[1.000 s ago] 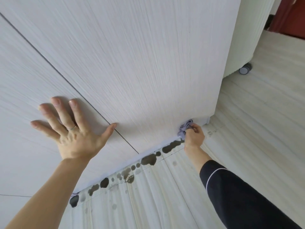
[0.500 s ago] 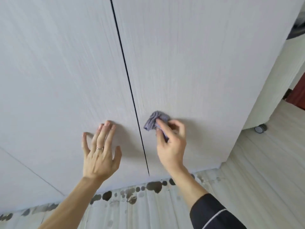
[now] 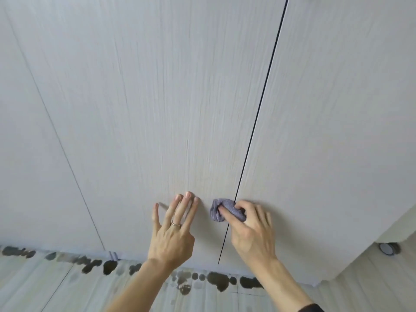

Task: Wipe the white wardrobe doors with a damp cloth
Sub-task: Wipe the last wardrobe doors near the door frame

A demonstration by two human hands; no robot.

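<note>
White wood-grain wardrobe doors point(image 3: 157, 97) fill most of the view, split by a dark vertical gap point(image 3: 258, 113) between two of them. My right hand point(image 3: 252, 230) grips a small crumpled grey-purple cloth point(image 3: 221, 209) and presses it against the door right at that gap, low down. My left hand point(image 3: 173, 228), with a ring on one finger, rests on the door just left of the cloth with its fingers straight and spread.
Dark wet spots point(image 3: 216, 280) dot the pale plank floor point(image 3: 56, 287) along the wardrobe's base. A white unit on a grey caster wheel point(image 3: 387, 248) stands at the wardrobe's right end. A second thin door seam point(image 3: 56, 136) runs at the left.
My right hand brought the cloth up from the wardrobe's bottom right corner to the gap between the doors. The view has swung left, and my left hand's fingers have drawn closer together.
</note>
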